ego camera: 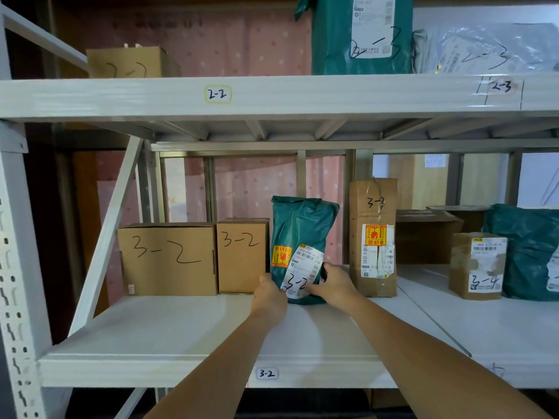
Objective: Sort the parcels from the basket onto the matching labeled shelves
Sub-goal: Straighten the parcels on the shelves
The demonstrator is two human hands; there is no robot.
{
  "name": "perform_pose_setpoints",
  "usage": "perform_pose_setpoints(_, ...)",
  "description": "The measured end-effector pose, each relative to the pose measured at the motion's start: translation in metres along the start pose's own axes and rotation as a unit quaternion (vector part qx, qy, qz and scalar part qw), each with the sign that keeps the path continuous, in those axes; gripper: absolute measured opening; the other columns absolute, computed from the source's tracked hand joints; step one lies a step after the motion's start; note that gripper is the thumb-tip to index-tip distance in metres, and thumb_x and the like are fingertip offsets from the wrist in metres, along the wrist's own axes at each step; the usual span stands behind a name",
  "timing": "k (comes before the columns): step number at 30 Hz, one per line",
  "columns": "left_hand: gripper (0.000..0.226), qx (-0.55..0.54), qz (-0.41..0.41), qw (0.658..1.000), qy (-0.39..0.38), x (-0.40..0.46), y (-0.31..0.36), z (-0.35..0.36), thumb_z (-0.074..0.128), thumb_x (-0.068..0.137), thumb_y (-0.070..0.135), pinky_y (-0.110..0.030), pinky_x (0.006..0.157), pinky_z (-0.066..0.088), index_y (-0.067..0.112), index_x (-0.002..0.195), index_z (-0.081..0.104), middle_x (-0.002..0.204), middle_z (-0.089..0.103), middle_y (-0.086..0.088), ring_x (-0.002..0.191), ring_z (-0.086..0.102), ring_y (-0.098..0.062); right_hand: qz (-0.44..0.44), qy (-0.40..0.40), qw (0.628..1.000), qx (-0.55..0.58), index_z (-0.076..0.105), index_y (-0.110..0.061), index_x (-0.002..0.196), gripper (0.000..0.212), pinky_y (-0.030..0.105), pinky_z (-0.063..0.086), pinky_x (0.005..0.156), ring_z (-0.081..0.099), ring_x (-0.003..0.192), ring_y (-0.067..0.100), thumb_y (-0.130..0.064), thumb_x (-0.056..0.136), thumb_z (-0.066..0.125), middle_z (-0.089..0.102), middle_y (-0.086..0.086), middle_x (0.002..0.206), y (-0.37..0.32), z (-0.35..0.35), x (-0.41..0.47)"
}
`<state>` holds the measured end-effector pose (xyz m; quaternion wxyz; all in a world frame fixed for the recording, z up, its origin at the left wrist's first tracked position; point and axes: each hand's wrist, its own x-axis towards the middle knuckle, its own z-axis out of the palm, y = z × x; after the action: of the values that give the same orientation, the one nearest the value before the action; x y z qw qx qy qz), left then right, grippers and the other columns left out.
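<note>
A pink dotted curtain [251, 189] hangs behind the rack.

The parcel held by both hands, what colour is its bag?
Dark green parcel, seen in the head view.

Teal bag [298, 234] with white label [302, 272] and yellow-red sticker [282, 257], black "3-2" on plain brown boxes [168, 258], off-white shelf [187, 328], pink dotted curtain [251, 189] behind, second teal bag [335, 40] above, brown carton [373, 237] with yellow-red sticker.
</note>
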<state>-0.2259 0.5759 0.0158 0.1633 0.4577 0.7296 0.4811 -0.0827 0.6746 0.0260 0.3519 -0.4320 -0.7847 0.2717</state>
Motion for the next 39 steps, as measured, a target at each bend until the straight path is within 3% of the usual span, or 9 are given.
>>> perform_pose_setpoints(4,0.039,-0.001,0.0,1.0,-0.001,-0.002,0.0,-0.001,0.044,0.101,0.004,-0.034,0.085,0.044,0.007,0.14,0.038,0.13,0.059,-0.016,0.112,0.057,-0.03,0.001,-0.003,1.0,-0.006,0.056,-0.01,0.136,0.062,0.027,0.045,0.097,0.057,0.126,0.021,-0.019,0.081,0.084,0.062,0.005,0.138,-0.001,-0.002,-0.004)
perform_pose_setpoints(14,0.038,-0.006,-0.002,1.0,0.0,-0.005,0.0,-0.001,0.043,0.102,0.004,-0.032,0.085,0.044,0.006,0.14,0.037,0.133,0.058,-0.016,0.104,0.052,-0.023,-0.015,-0.01,1.0,-0.02,0.061,-0.013,0.128,0.059,0.022,0.044,0.088,0.059,0.109,0.012,-0.02,0.077,0.088,0.067,0.003,0.132,-0.005,-0.002,-0.012)
perform_pose_setpoints(17,0.038,0.005,0.0,1.0,-0.001,-0.006,0.0,-0.001,0.043,0.103,0.006,-0.033,0.084,0.043,0.006,0.14,0.036,0.132,0.058,-0.016,0.102,0.052,-0.024,-0.018,-0.026,0.999,-0.037,0.061,-0.013,0.129,0.056,0.02,0.042,0.09,0.06,0.116,0.016,-0.019,0.08,0.086,0.066,0.002,0.132,-0.005,-0.001,-0.014)
perform_pose_setpoints(26,0.041,0.076,0.014,0.997,-0.016,-0.002,0.001,0.005,0.047,0.1,0.008,-0.045,0.101,0.049,0.007,0.14,0.041,0.133,0.06,-0.015,0.122,0.057,-0.034,-0.023,-0.037,0.998,-0.056,0.06,-0.017,0.132,0.057,0.031,0.048,0.103,0.061,0.121,0.023,-0.017,0.08,0.084,0.067,0.004,0.132,-0.005,0.004,-0.011)
perform_pose_setpoints(29,0.039,0.121,0.02,0.992,-0.027,0.001,0.001,0.008,0.047,0.1,0.009,-0.042,0.099,0.048,0.007,0.139,0.041,0.133,0.059,-0.015,0.123,0.057,-0.034,-0.019,-0.034,0.998,-0.055,0.056,-0.018,0.134,0.062,0.034,0.048,0.103,0.061,0.121,0.024,-0.015,0.079,0.084,0.066,0.003,0.132,-0.005,0.006,-0.008)
perform_pose_setpoints(33,0.04,0.094,0.008,0.995,-0.019,0.006,-0.002,0.008,0.047,0.098,0.004,-0.043,0.097,0.051,0.01,0.137,0.045,0.128,0.064,-0.012,0.116,0.061,-0.033,-0.02,-0.029,0.998,-0.043,0.045,-0.022,0.144,0.076,0.036,0.048,0.104,0.059,0.124,0.023,-0.015,0.079,0.083,0.064,0.001,0.135,-0.003,0.008,-0.006)
perform_pose_setpoints(36,0.05,0.079,-0.001,0.997,-0.017,0.007,-0.003,0.008,0.048,0.099,0.004,-0.04,0.095,0.048,0.01,0.147,0.036,0.132,0.061,-0.013,0.119,0.059,-0.034,-0.021,-0.024,0.999,-0.041,0.041,-0.02,0.148,0.079,0.03,0.046,0.1,0.059,0.123,0.023,-0.01,0.081,0.081,0.063,0.003,0.135,-0.001,0.009,-0.004)
perform_pose_setpoints(39,0.048,0.093,0.0,0.995,-0.025,0.006,-0.003,0.01,0.048,0.099,0.005,-0.044,0.098,0.049,0.006,0.145,0.032,0.133,0.059,-0.018,0.121,0.058,-0.037,-0.016,-0.033,0.998,-0.042,0.04,-0.016,0.149,0.076,0.026,0.041,0.098,0.056,0.126,0.025,-0.006,0.084,0.078,0.061,0.006,0.138,-0.003,0.007,-0.005)
